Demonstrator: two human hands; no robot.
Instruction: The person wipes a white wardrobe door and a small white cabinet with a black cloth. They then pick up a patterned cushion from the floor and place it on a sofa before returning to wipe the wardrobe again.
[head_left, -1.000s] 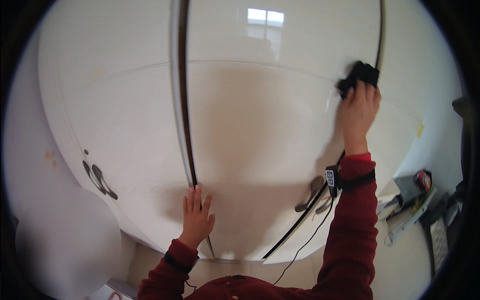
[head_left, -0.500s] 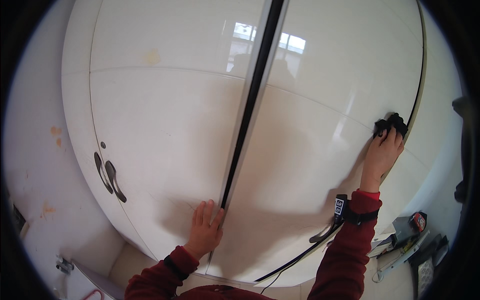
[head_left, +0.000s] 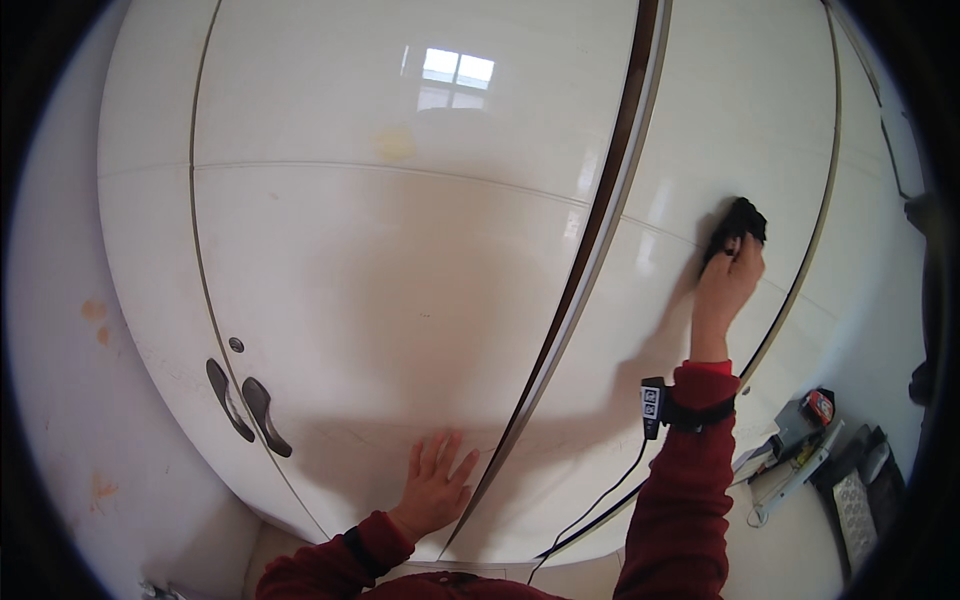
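A white glossy wardrobe door [head_left: 400,250] with a faint yellowish stain fills the left and middle. Beside it, across a dark slanting gap [head_left: 590,240], is a second white door [head_left: 660,290]. My right hand [head_left: 728,285] grips a bunched black cloth [head_left: 742,218] and presses it on this right door, near a horizontal groove. My left hand [head_left: 437,487] rests flat with spread fingers low on the left door, just left of the gap. Around my right wrist is a black strap with a small device [head_left: 652,408] and a cable.
Two dark curved handles [head_left: 240,408] and a round lock [head_left: 236,345] sit at the lower left. A stained wall [head_left: 75,400] stands beyond them. At the lower right, several items, among them a dark box [head_left: 800,430], lie on the floor [head_left: 790,530] beside the wardrobe.
My right hand has moved the cloth leftward, away from the right door's outer edge. The view has shifted, putting the gap farther right. My left hand now lies slightly farther from the gap.
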